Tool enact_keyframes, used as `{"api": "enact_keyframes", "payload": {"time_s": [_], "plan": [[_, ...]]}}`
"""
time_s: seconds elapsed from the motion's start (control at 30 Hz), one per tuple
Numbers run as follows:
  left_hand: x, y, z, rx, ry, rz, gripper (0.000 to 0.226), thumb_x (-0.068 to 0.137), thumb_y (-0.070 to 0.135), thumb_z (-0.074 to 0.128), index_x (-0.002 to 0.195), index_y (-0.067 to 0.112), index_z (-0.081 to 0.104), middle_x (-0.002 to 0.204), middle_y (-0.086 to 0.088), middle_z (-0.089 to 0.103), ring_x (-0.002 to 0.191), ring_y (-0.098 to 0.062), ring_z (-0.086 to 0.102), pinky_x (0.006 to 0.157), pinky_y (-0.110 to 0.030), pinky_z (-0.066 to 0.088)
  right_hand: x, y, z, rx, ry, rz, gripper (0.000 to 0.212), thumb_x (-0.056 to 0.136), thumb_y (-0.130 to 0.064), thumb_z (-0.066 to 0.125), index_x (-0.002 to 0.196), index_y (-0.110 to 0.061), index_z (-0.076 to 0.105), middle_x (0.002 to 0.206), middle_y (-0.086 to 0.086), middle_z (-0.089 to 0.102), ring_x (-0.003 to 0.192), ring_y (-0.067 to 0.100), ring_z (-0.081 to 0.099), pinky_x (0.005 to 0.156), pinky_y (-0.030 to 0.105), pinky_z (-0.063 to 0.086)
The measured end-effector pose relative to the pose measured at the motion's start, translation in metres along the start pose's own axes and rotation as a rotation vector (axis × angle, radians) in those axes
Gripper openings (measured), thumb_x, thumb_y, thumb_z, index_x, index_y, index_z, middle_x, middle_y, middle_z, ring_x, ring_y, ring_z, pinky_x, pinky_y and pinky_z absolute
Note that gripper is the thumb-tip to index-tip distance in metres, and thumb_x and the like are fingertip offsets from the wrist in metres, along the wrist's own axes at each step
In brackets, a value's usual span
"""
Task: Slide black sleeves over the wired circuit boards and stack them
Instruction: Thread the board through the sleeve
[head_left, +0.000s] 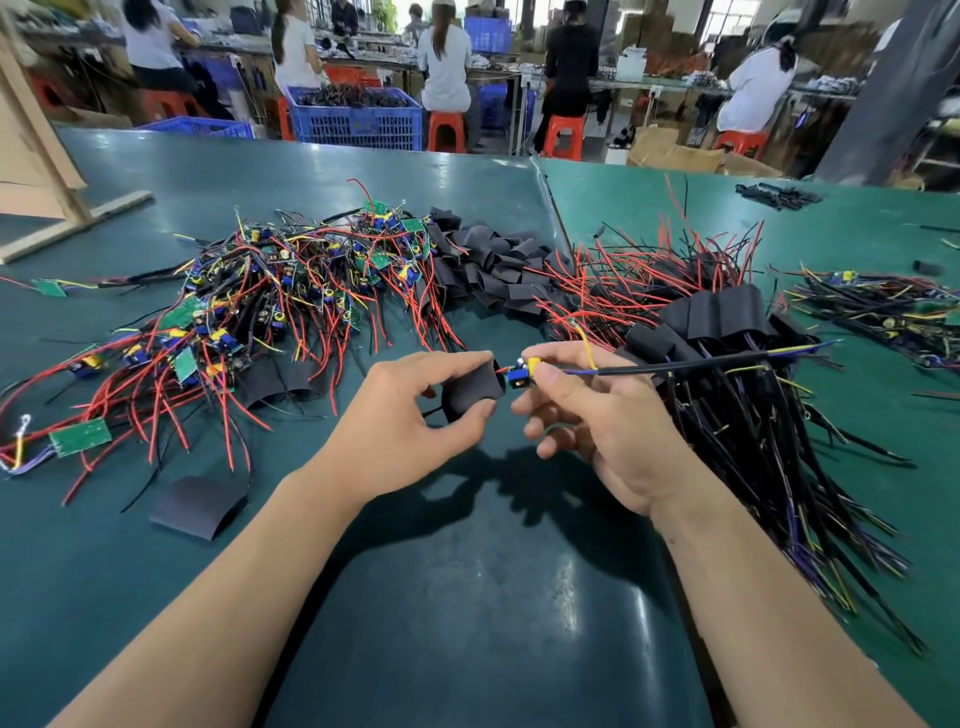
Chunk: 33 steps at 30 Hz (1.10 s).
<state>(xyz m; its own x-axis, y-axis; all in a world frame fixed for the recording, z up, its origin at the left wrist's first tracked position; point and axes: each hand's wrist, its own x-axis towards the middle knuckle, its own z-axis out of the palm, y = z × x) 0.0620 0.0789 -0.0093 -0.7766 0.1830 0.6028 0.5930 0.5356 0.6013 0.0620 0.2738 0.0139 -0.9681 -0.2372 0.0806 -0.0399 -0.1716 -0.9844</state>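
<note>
The desk (467, 597) is dark teal-green. The sleeve (470, 387) held above it is matte black. The circuit board (522, 373) has blue and yellow parts. The far left heap (291, 291) mixes green boards with red, black and yellow wires. Far stools (447, 130) are orange-red and a crate (358, 122) is blue.

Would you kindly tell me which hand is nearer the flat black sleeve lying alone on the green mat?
Left. The left hand is up-right of the flat black sleeve; the right hand lies farther right.

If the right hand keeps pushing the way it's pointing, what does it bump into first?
Most likely the black sleeve that the left hand holds. The right hand aims its circuit board at the sleeve's open end, almost touching.
</note>
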Motion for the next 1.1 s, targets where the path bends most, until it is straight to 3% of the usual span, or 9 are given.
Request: {"api": "enact_keyframes", "payload": {"time_s": [0.13, 0.27, 0.43, 0.6, 0.83, 0.93, 1.1], "plan": [[0.0, -0.001, 0.001, 0.027, -0.012, 0.016, 0.039, 0.079, 0.023, 0.071, 0.117, 0.015, 0.07, 0.096, 0.006, 0.07, 0.09, -0.011, 0.063, 0.083, -0.024, 0.048, 0.0, 0.006, 0.005, -0.055, -0.008, 0.005, 0.011, 0.098, -0.004, 0.054, 0.108, -0.008, 0.057, 0.07, 0.01, 0.069, 0.051, 0.02, 0.06, 0.044, 0.024, 0.048], [0.001, -0.004, 0.001, 0.032, -0.007, 0.057, 0.041, 0.079, 0.019, 0.073, 0.119, 0.012, 0.069, 0.102, 0.01, 0.068, 0.096, -0.002, 0.059, 0.088, -0.015, 0.043, 0.003, 0.009, 0.004, -0.111, 0.017, -0.033, 0.009, 0.098, -0.006, 0.055, 0.107, -0.01, 0.055, 0.072, 0.007, 0.072, 0.052, 0.018, 0.062, 0.044, 0.023, 0.048], [0.002, -0.006, 0.004, 0.051, -0.007, 0.087, 0.039, 0.083, 0.018, 0.071, 0.12, 0.011, 0.068, 0.104, 0.014, 0.066, 0.096, -0.008, 0.06, 0.091, -0.019, 0.044, 0.005, 0.012, 0.002, -0.188, 0.035, -0.063, 0.01, 0.092, -0.005, 0.065, 0.1, -0.011, 0.063, 0.078, 0.003, 0.074, 0.059, 0.015, 0.066, 0.044, 0.022, 0.047], [0.002, -0.007, 0.004, 0.067, -0.023, 0.128, 0.039, 0.083, 0.02, 0.073, 0.12, 0.008, 0.068, 0.1, 0.007, 0.069, 0.091, -0.015, 0.06, 0.087, -0.024, 0.046, 0.008, 0.011, 0.001, -0.132, 0.08, -0.064, 0.019, 0.081, 0.002, 0.073, 0.093, -0.013, 0.073, 0.077, -0.001, 0.073, 0.066, 0.01, 0.063, 0.049, 0.021, 0.049], [0.003, -0.009, 0.007, 0.076, -0.008, 0.135, 0.039, 0.084, 0.019, 0.073, 0.12, 0.006, 0.067, 0.102, 0.003, 0.07, 0.089, -0.014, 0.057, 0.087, -0.028, 0.045, 0.006, 0.009, 0.001, -0.062, 0.065, -0.023, 0.02, 0.089, -0.002, 0.067, 0.101, -0.018, 0.072, 0.082, -0.004, 0.073, 0.067, 0.014, 0.069, 0.048, 0.022, 0.05], [0.003, -0.008, 0.006, 0.087, -0.006, 0.148, 0.039, 0.084, 0.02, 0.073, 0.12, 0.006, 0.068, 0.103, 0.002, 0.071, 0.09, -0.017, 0.06, 0.088, -0.031, 0.046, 0.006, 0.009, 0.001, -0.084, 0.136, -0.042, 0.013, 0.087, -0.001, 0.069, 0.086, -0.013, 0.069, 0.073, 0.002, 0.07, 0.065, 0.016, 0.069, 0.046, 0.022, 0.049], [0.004, -0.006, 0.007, 0.088, 0.011, 0.189, 0.039, 0.084, 0.017, 0.073, 0.119, 0.003, 0.068, 0.107, 0.003, 0.071, 0.09, -0.017, 0.059, 0.088, -0.031, 0.047, 0.007, 0.008, 0.002, -0.056, 0.163, -0.032, 0.018, 0.083, -0.001, 0.072, 0.074, -0.017, 0.073, 0.071, 0.0, 0.071, 0.065, 0.01, 0.066, 0.045, 0.02, 0.046]]}}
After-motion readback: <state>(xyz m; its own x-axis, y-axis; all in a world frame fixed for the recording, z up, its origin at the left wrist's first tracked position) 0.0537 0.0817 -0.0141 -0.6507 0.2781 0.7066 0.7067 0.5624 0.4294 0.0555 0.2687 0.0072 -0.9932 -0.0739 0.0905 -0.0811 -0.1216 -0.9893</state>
